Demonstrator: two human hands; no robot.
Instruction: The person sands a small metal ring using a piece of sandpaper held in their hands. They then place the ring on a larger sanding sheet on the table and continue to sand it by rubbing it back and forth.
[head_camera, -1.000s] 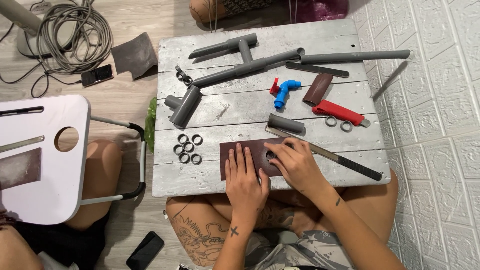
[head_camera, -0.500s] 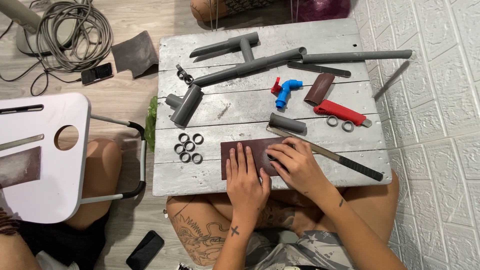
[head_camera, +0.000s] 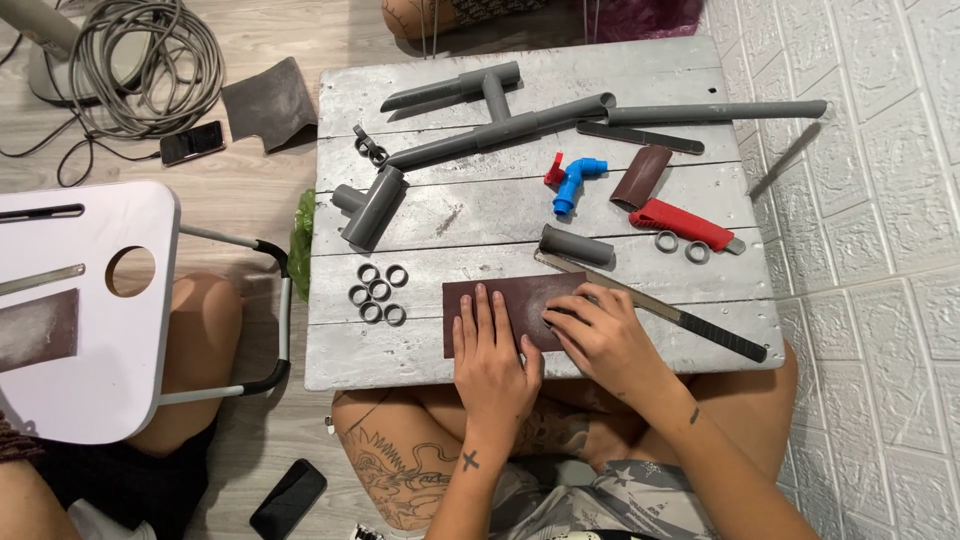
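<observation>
Since a second earlier almost nothing had shifted: the left hand (head_camera: 492, 352) stayed spread flat on the brown sandpaper sheet (head_camera: 510, 305) just below the short grey pipe (head_camera: 576, 246), the right hand (head_camera: 600, 335) pinching something hidden against it.

No sleeves or gloves on me, both arms bare right down to my hands. My left hand (head_camera: 492, 362) has a small dark cross tattoo just below the wrist, and my right hand (head_camera: 606, 338) has a tiny dark mark further up the forearm. Big line-work tattoo across my left thigh. Shorts are grey with pale stars.
</observation>
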